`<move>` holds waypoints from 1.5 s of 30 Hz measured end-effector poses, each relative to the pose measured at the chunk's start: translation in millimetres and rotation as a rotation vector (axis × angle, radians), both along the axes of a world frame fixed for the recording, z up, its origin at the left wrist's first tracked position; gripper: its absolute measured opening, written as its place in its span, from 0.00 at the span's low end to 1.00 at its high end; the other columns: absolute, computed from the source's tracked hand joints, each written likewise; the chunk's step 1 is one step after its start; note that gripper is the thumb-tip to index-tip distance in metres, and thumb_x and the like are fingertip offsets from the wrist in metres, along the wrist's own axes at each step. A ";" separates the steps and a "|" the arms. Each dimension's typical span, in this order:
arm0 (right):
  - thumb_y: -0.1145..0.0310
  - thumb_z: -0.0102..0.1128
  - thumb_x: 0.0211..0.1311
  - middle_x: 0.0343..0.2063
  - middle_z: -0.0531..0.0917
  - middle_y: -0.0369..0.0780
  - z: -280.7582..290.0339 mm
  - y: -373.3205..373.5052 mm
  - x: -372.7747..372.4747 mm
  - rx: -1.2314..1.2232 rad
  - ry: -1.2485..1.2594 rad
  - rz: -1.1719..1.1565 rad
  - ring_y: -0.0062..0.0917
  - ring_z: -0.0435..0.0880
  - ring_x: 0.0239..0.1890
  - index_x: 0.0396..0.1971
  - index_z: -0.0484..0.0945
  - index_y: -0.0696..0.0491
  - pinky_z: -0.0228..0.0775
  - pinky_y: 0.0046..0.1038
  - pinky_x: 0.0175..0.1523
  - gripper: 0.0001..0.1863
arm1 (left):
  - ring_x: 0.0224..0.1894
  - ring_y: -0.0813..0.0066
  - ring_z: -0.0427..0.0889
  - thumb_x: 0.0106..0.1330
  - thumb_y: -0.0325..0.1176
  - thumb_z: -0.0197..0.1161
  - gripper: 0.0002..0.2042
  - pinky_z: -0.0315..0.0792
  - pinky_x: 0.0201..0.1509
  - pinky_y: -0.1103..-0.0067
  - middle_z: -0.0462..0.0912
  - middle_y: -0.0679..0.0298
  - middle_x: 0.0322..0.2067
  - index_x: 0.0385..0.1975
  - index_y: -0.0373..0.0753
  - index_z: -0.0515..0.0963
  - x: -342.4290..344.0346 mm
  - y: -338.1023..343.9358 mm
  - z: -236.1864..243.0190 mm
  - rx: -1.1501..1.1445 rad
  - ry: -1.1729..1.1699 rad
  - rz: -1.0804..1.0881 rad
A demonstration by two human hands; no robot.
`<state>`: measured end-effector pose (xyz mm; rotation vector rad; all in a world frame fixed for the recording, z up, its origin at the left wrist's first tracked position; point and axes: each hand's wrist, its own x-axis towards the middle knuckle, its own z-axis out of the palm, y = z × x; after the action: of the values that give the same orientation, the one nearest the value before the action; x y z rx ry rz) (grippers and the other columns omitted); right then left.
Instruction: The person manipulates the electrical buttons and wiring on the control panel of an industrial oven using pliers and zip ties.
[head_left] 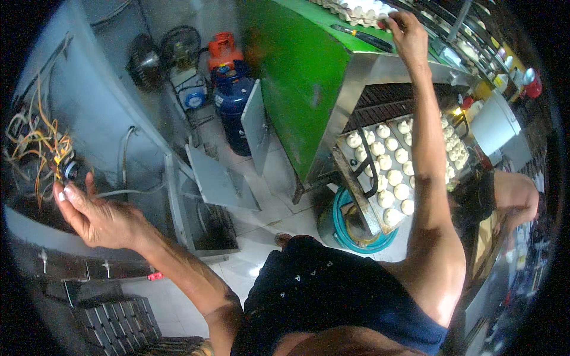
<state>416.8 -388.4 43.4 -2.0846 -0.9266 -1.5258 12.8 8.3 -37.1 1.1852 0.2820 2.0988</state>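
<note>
At the far left, my left hand (107, 221) pinches a small round black electrical part (70, 170) between thumb and fingers. A tangle of orange, yellow and grey wires (50, 139) hangs around that part, inside an opened grey metal cabinet (113, 89). My right hand (409, 40) is stretched far out over the top of a green metal oven (297, 65). Its fingers are closed beside a carton tray of eggs (359, 13); something small and reddish shows at the fingertips, too small to name. A dark-handled tool (363, 37) lies on the oven top near this hand.
Trays of pale dough balls (389, 160) jut from the oven, above a teal bucket (339, 219). Blue (231, 107) and orange (222, 50) gas cylinders stand behind loose grey panels (219, 178). Another person's bare limb (515, 193) shows at right, below a white container (496, 124).
</note>
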 end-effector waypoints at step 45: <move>0.64 0.58 0.68 0.41 0.82 0.45 -78.5 305.4 -194.3 0.635 1.508 2.230 0.38 0.83 0.46 0.45 0.76 0.60 0.75 0.43 0.57 0.14 | 0.44 0.78 0.79 0.71 0.32 0.60 0.11 0.83 0.46 0.73 0.77 0.62 0.49 0.49 0.34 0.78 16.5 -10.6 27.8 0.075 -0.200 -0.270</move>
<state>222.5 -83.0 -35.1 -0.2652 -0.9029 0.8080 29.3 -2.2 -9.3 0.9844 -0.0477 1.9823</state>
